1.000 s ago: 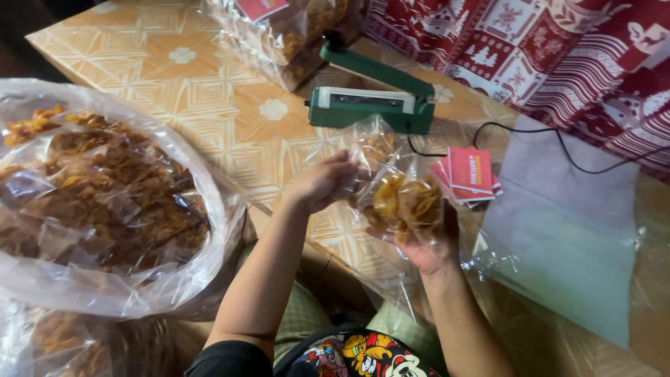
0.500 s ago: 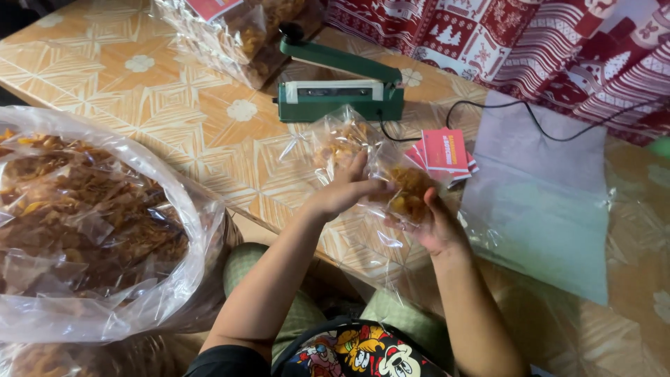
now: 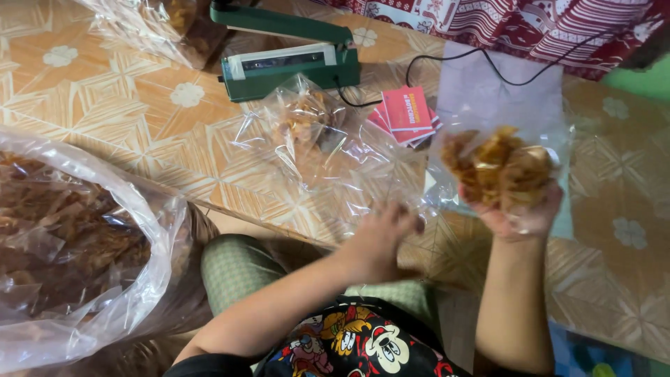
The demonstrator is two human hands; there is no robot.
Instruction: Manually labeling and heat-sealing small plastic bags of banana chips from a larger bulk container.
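My right hand (image 3: 523,213) holds up a clear plastic bag of golden fried chips (image 3: 499,167) over the right side of the tiled floor. My left hand (image 3: 380,234) is blurred, low near my lap, at the loose edge of clear plastic; whether it grips that plastic I cannot tell. A second clear bag with some chips (image 3: 307,122) lies on the floor in front of a green heat sealer (image 3: 289,59).
A big clear sack of brown chips (image 3: 70,237) fills the left. Red label cards (image 3: 408,112) lie beside a stack of flat clear bags (image 3: 502,91). More filled bags (image 3: 167,24) sit at the top left. A black cord (image 3: 502,73) runs over a red patterned cloth (image 3: 544,28).
My right hand has lifted one chip bag away to the right. My left hand left the bags and dropped toward my lap. The other bag now lies on the floor.
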